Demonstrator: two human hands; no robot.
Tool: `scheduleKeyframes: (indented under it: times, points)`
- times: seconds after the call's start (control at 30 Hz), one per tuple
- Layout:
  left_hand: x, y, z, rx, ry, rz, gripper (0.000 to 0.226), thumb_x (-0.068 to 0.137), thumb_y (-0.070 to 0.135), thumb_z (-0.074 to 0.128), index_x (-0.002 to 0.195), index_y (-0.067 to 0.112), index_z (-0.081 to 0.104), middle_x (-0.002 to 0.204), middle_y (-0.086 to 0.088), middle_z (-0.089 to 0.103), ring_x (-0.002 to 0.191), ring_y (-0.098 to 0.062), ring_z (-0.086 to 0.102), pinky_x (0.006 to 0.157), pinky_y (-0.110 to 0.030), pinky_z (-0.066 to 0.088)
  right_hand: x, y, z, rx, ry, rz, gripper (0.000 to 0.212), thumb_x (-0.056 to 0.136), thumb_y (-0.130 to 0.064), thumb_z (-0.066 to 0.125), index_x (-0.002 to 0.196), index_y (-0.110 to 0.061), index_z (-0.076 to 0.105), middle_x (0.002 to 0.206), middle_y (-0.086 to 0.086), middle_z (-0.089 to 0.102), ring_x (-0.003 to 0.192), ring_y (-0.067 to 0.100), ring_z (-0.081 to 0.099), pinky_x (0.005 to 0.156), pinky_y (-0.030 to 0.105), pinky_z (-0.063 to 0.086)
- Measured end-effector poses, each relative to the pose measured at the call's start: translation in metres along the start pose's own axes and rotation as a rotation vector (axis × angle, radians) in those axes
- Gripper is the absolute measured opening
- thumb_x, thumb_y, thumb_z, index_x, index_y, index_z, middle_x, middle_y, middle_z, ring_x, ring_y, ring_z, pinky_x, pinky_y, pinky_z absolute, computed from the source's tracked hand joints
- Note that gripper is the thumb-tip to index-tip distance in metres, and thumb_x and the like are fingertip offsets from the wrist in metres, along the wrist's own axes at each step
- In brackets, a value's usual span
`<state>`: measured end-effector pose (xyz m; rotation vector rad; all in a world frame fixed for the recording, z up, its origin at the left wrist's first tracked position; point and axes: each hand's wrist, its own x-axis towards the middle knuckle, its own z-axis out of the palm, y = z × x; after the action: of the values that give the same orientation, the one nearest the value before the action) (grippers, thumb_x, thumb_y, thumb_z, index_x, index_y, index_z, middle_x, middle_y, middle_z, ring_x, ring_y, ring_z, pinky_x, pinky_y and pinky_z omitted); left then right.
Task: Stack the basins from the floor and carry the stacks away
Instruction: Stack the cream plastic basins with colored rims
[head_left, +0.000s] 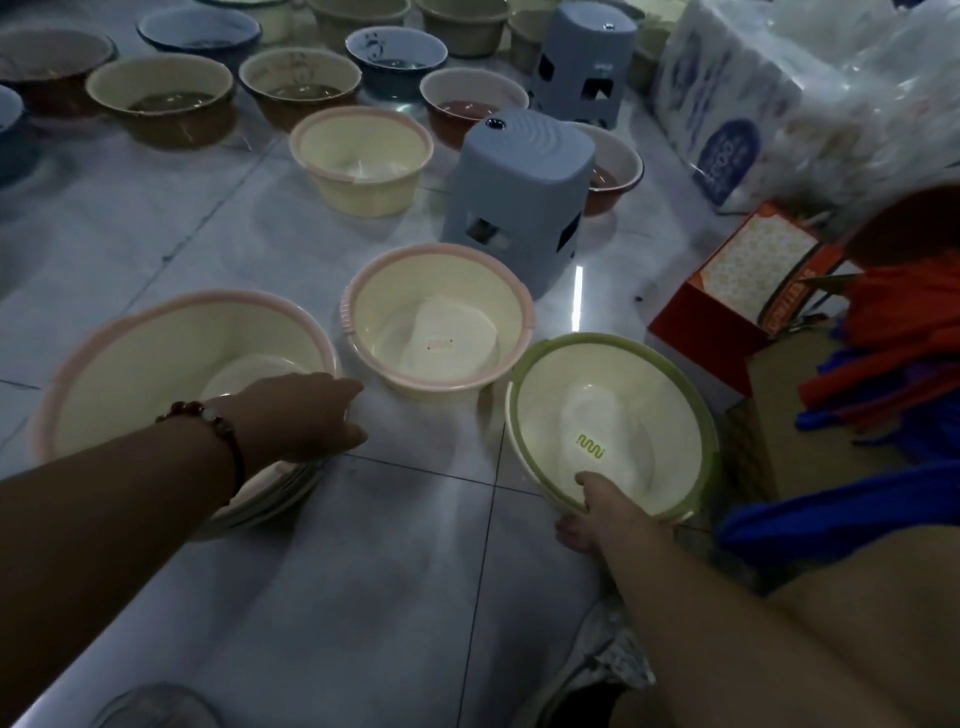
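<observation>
A stack of cream basins with pink rims stands on the tiled floor at the left. My left hand grips its near right rim. A single pink-rimmed basin sits in the middle. At the right a green-rimmed cream basin is tilted toward me, and my right hand grips its near rim, thumb inside. Another pink-rimmed basin sits farther back.
Several more basins, brown, blue and cream, line the back of the floor. Two grey plastic stools stand upright behind the middle basin. An orange box, cardboard and wrapped packs crowd the right side.
</observation>
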<state>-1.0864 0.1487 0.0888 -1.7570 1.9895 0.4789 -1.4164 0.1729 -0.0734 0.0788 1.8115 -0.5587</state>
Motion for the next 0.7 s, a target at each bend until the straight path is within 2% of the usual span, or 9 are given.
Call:
scheduleKeyframes:
  times: [0.1, 0.13, 0.2, 0.27, 0.33, 0.4, 0.57, 0.63, 0.7]
  points:
    - [0.004, 0.003, -0.001, -0.010, -0.015, -0.005, 0.073, 0.096, 0.057, 0.046, 0.156, 0.025, 0.021, 0.158, -0.006, 0.035, 0.142, -0.026, 0.037, 0.114, -0.039, 0.032, 0.014, 0.013, 0.002, 0.507, 0.045, -0.005, 0.051, 0.090, -0.035, 0.059, 0.135, -0.014, 0.046, 0.135, 0.009, 0.052, 0.117, 0.033, 0.055, 0.094, 0.045, 0.051]
    - [0.005, 0.004, -0.002, -0.006, -0.016, -0.005, 0.073, 0.096, 0.056, 0.046, 0.157, 0.024, 0.020, 0.158, -0.006, 0.034, 0.142, -0.027, 0.037, 0.114, -0.039, 0.033, 0.016, 0.017, 0.000, 0.583, 0.056, -0.018, 0.047, 0.090, -0.036, 0.057, 0.131, -0.014, 0.049, 0.139, 0.008, 0.052, 0.121, 0.033, 0.053, 0.090, 0.043, 0.051]
    - [0.005, 0.005, -0.002, 0.006, -0.013, -0.002, 0.074, 0.097, 0.056, 0.047, 0.157, 0.023, 0.019, 0.158, -0.007, 0.035, 0.142, -0.027, 0.037, 0.113, -0.038, 0.033, 0.018, 0.023, -0.010, 0.672, 0.051, -0.007, 0.041, 0.091, -0.039, 0.056, 0.123, -0.014, 0.055, 0.132, 0.004, 0.058, 0.110, 0.028, 0.058, 0.067, 0.033, 0.050]
    - [0.004, 0.006, -0.002, 0.011, -0.019, 0.001, 0.074, 0.097, 0.056, 0.047, 0.157, 0.023, 0.019, 0.157, -0.007, 0.036, 0.141, -0.027, 0.038, 0.113, -0.038, 0.033, 0.022, 0.022, -0.022, 0.670, 0.020, -0.023, 0.042, 0.092, -0.041, 0.056, 0.126, -0.015, 0.059, 0.114, 0.000, 0.063, 0.087, 0.019, 0.059, 0.056, 0.029, 0.041]
    - [0.001, 0.006, -0.002, 0.001, -0.028, 0.000, 0.074, 0.097, 0.055, 0.048, 0.157, 0.023, 0.020, 0.157, -0.008, 0.036, 0.141, -0.027, 0.038, 0.114, -0.039, 0.033, 0.013, 0.013, -0.029, 0.658, -0.001, -0.043, 0.041, 0.092, -0.041, 0.057, 0.124, -0.016, 0.062, 0.094, 0.000, 0.063, 0.071, 0.015, 0.056, 0.053, 0.026, 0.039]
    - [-0.003, 0.005, -0.004, -0.013, -0.030, -0.003, 0.073, 0.097, 0.055, 0.049, 0.157, 0.023, 0.020, 0.157, -0.008, 0.035, 0.142, -0.026, 0.037, 0.114, -0.038, 0.033, 0.002, 0.004, -0.031, 0.638, 0.011, -0.028, 0.032, 0.092, -0.039, 0.059, 0.115, -0.018, 0.064, 0.083, -0.001, 0.061, 0.065, 0.014, 0.054, 0.051, 0.025, 0.038]
    - [-0.015, -0.001, -0.011, -0.031, -0.025, -0.019, 0.073, 0.098, 0.054, 0.048, 0.157, 0.021, 0.020, 0.158, -0.007, 0.035, 0.143, -0.026, 0.035, 0.114, -0.036, 0.030, -0.021, -0.032, -0.036, 0.613, 0.030, -0.023, 0.034, 0.087, -0.025, 0.063, 0.120, -0.020, 0.062, 0.105, -0.002, 0.063, 0.064, 0.015, 0.055, 0.043, 0.023, 0.048]
    - [-0.021, -0.001, -0.014, -0.042, -0.020, -0.022, 0.073, 0.098, 0.054, 0.046, 0.157, 0.020, 0.020, 0.159, -0.006, 0.033, 0.144, -0.024, 0.033, 0.114, -0.035, 0.028, -0.048, -0.048, -0.043, 0.581, 0.039, -0.020, 0.020, 0.087, -0.022, 0.062, 0.107, -0.018, 0.064, 0.099, 0.001, 0.062, 0.061, 0.015, 0.055, 0.043, 0.021, 0.047]
    - [-0.028, -0.001, -0.017, -0.053, -0.016, -0.021, 0.072, 0.099, 0.053, 0.046, 0.157, 0.019, 0.020, 0.160, -0.005, 0.031, 0.145, -0.023, 0.032, 0.115, -0.033, 0.027, -0.074, -0.063, -0.052, 0.554, 0.054, -0.021, 0.008, 0.089, -0.020, 0.061, 0.090, -0.013, 0.063, 0.082, 0.003, 0.061, 0.056, 0.014, 0.053, 0.045, 0.022, 0.045]
